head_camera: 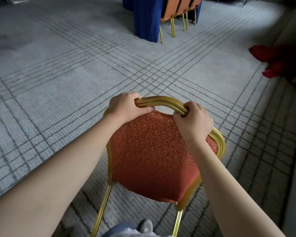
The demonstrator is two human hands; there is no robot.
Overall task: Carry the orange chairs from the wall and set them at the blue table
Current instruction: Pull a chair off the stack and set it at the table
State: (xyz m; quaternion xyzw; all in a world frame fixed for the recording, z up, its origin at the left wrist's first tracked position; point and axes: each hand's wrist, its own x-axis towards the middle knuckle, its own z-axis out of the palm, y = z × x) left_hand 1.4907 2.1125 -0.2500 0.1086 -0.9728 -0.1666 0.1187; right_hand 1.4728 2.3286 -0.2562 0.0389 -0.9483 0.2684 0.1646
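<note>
Left hand (126,108) and right hand (193,122) both curled round gold top rail (161,101) of orange chair (152,151), low centre over carpet (58,82). Backrest long axis runs from person's feet toward far blue-draped bench (143,17), top rail leading. More orange chairs (176,9) tucked at bench. Open carpet between. Red cloth (277,60) by carpet's right edge.

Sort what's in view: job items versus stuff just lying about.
Job: near orange chair, its top rail gripped by left hand and right hand; blue table; far orange chairs standing at it.
Lying about: red cloth at the right.
</note>
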